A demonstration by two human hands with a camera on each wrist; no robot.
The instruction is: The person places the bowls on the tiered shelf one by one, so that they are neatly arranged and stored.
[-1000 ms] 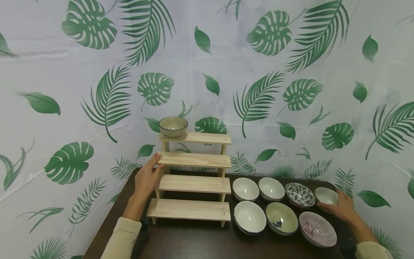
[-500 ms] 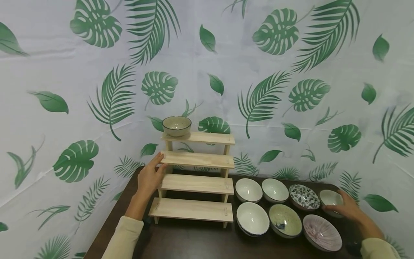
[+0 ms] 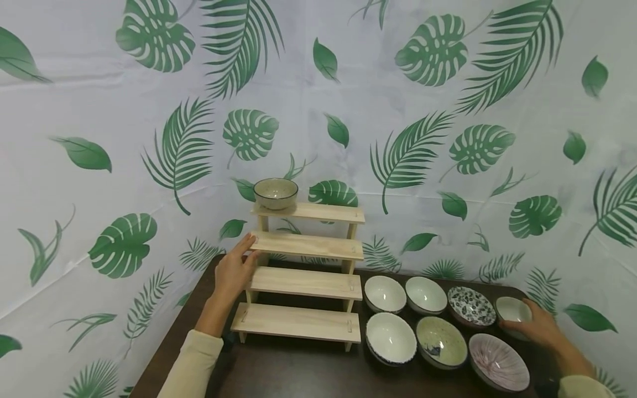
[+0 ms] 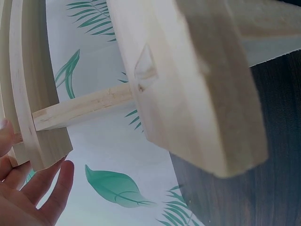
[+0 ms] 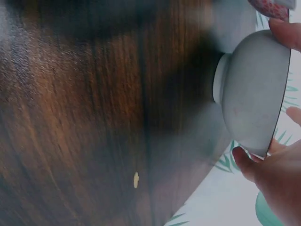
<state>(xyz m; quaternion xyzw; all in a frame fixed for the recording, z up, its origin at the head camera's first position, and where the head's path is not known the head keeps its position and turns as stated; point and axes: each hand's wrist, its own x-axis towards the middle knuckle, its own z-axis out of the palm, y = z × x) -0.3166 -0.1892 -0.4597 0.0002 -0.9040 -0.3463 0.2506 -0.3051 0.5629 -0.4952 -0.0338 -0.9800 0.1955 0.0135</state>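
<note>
In the head view, a stepped wooden display shelf [image 3: 303, 282] stands on the dark table. My left hand [image 3: 235, 271] grips the left end of its second tier from the top; in the left wrist view, its fingers [image 4: 59, 186] wrap that board end. At the back right, my right hand [image 3: 537, 323] holds a small pale bowl [image 3: 514, 309]. The right wrist view shows this bowl side-on, with fingers and thumb at its rim and its foot close over the wood surface. A beige bowl with a dark rim [image 3: 276, 194] sits at the left end of the top tier.
Several bowls stand in two rows right of the shelf. Among them are a black-and-white patterned bowl [image 3: 471, 306], a pink-streaked bowl [image 3: 499, 362], a green bowl [image 3: 441, 341] and a white bowl [image 3: 391, 338]. A leaf-print cloth [image 3: 318, 83] hangs behind the table [image 3: 283, 373].
The head view has turned slightly, so the shelf, bowls and hands all appear a little further right. Both hands keep their holds on the shelf and the small bowl.
</note>
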